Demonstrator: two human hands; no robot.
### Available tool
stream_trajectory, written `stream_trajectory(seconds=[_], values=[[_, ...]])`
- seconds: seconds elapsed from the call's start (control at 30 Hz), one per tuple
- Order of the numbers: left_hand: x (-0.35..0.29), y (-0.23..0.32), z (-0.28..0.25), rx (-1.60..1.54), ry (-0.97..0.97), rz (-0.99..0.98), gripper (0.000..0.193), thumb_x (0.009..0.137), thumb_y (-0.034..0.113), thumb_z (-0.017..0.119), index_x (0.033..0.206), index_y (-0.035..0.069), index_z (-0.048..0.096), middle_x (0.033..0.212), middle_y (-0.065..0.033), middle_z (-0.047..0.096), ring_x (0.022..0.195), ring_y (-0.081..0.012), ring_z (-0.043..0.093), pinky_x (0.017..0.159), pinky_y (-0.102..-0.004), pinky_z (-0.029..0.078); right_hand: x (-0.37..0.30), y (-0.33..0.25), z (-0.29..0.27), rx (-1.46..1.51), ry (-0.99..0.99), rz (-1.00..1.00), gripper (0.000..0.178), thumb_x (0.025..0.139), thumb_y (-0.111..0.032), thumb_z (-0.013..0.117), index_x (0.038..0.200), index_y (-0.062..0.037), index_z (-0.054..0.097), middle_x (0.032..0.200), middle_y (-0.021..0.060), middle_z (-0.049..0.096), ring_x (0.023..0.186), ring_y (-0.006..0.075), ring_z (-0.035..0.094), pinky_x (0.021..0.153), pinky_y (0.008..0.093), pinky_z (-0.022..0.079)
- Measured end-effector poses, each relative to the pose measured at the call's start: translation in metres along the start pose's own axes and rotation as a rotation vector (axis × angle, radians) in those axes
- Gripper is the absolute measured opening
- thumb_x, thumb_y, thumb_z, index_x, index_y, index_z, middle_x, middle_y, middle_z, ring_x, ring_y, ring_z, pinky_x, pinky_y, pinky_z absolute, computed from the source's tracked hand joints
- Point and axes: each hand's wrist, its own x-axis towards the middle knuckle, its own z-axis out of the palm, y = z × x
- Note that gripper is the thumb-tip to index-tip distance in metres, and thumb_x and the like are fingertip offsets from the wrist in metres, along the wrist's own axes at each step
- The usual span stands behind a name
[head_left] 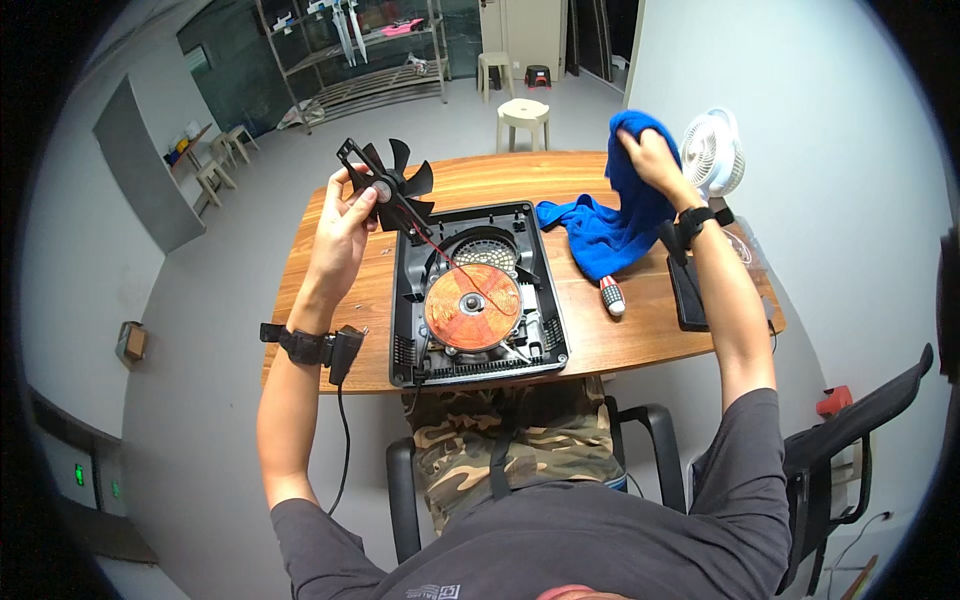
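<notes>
My left hand (345, 225) grips a black cooling fan (392, 185) by its hub and frame, raised above the table's left side. A thin red wire runs from the fan down into an opened induction cooker (405, 300), whose round copper coil (450, 305) lies bare in the black housing. Behind the coil is a round vent grille (484, 250). At the right, my right hand (650, 160) is closed on a blue cloth (630, 210), lifting one end. The cloth's other end rests on the table beside the housing. What the right fingertips do is partly hidden by the cloth.
A screwdriver with a red, black and white handle (612, 297) lies by the cloth on the wooden table (640, 335). Farther right are a dark flat tray (688, 290) and a white desk fan (712, 150). A stool (524, 115) stands beyond the table.
</notes>
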Motion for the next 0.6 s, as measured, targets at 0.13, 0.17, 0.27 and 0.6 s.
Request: stream_trajectory(seconds=[0.13,0.17,0.27,0.6], values=[[-0.006,0.001,0.001,0.016,0.012,-0.042,0.034,0.102,0.014,0.059,0.133,0.012,0.047,0.105,-0.0006,0.067,0.086,-0.0050,0.052,0.072,-0.0220,0.038,-0.035,0.007,0.035,-0.063,-0.220,0.018,0.034,0.098,-0.030,0.060,0.107,0.0020,0.067,0.104,0.0286,0.068,0.100,0.0413,0.066,0.088,0.0462,0.051],[-0.007,0.002,0.000,0.018,0.002,-0.049,0.034,0.102,0.014,0.060,0.133,0.012,0.047,0.105,-0.0006,0.067,0.086,-0.0049,0.052,0.072,-0.0219,0.038,-0.043,0.004,0.041,0.035,-0.326,-0.019,0.033,0.097,-0.029,0.060,0.108,0.0005,0.068,0.106,0.0274,0.068,0.101,0.0401,0.066,0.089,0.0452,0.051],[-0.010,-0.003,-0.005,0.031,-0.020,-0.075,0.036,0.101,0.015,0.060,0.134,0.011,0.047,0.105,-0.0006,0.067,0.086,-0.0045,0.053,0.070,-0.0215,0.038,-0.060,0.001,0.064,-0.087,-0.564,-0.135,0.037,0.095,-0.034,0.063,0.108,0.0004,0.070,0.104,0.0255,0.069,0.099,0.0387,0.066,0.089,0.0434,0.051],[-0.012,-0.021,-0.009,0.272,-0.099,-0.243,0.045,0.096,0.024,0.068,0.136,0.010,0.050,0.102,0.0020,0.064,0.086,-0.0018,0.053,0.068,-0.0196,0.036,-0.060,-0.056,0.026,-0.432,-1.061,-0.031,0.042,0.103,-0.038,0.053,0.108,0.0003,0.069,0.101,0.0253,0.069,0.099,0.0387,0.066,0.088,0.0454,0.051]])
